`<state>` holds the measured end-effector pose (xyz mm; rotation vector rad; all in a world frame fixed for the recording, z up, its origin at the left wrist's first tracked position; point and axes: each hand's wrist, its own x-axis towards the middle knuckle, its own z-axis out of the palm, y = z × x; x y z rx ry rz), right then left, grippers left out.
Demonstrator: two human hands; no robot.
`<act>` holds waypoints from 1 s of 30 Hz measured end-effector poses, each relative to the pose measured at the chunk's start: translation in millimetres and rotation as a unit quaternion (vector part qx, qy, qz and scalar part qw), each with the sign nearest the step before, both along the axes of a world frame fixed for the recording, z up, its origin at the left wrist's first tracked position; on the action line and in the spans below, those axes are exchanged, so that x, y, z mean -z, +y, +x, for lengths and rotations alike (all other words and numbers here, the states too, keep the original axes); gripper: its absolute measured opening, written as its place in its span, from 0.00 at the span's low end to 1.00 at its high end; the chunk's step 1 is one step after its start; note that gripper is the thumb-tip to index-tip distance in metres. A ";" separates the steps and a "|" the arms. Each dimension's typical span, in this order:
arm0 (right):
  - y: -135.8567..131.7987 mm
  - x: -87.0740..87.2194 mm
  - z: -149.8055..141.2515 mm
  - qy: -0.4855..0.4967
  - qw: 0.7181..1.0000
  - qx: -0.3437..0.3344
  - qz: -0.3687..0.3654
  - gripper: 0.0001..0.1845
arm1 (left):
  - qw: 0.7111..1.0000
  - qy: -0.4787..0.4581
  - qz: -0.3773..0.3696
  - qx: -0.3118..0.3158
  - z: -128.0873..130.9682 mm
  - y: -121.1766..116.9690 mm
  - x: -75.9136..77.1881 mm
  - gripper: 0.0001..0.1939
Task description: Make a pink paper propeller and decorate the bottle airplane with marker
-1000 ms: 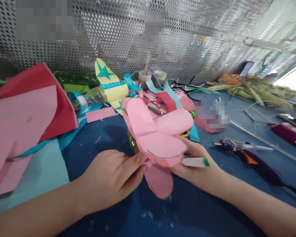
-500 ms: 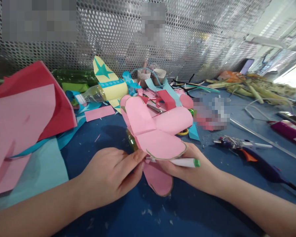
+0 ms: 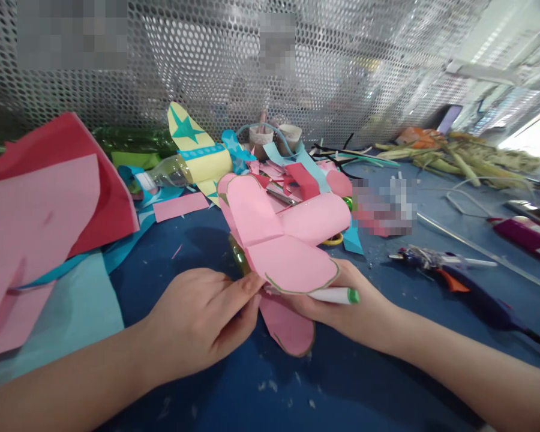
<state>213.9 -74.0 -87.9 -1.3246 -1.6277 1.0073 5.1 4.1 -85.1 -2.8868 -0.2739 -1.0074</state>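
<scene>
A pink paper airplane-like craft (image 3: 292, 258) with rounded wings and green-marked edges sits at the centre, above the blue table. My left hand (image 3: 207, 318) pinches its near side, thumb and forefinger closed at the base of the lower flap (image 3: 290, 330). From the right, my right hand (image 3: 351, 306) is closed around a white marker (image 3: 330, 295) with a green end, partly beneath the craft. The marker's other end and most of the right fingers are hidden by the pink paper. A bit of green bottle (image 3: 239, 255) shows behind the craft.
Pink and red paper sheets (image 3: 40, 228) lie at the left. Behind stands a yellow paper-wrapped bottle with star-marked fins (image 3: 207, 165), beside paper scraps (image 3: 303, 180). At the right lie a glue gun (image 3: 477, 294), a purple tube (image 3: 524, 237) and dried husks (image 3: 468, 159). A perforated metal panel (image 3: 207, 66) closes the back.
The marker has shifted left, further under the pink wing, with my right hand. My left hand keeps its pinch on the craft. The view has shifted slightly.
</scene>
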 end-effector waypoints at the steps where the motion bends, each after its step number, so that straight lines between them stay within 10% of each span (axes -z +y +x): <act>1: 0.2 0.0 -0.2 0.001 1.000 -0.002 -0.001 0.04 | 1.000 -0.002 -0.002 0.000 -0.1 -0.1 -0.1 0.07; 30: 2.4 3.1 -2.5 0.057 0.998 0.016 -0.034 0.07 | 1.000 -0.006 -0.005 0.006 -1.0 -1.3 -2.3 0.08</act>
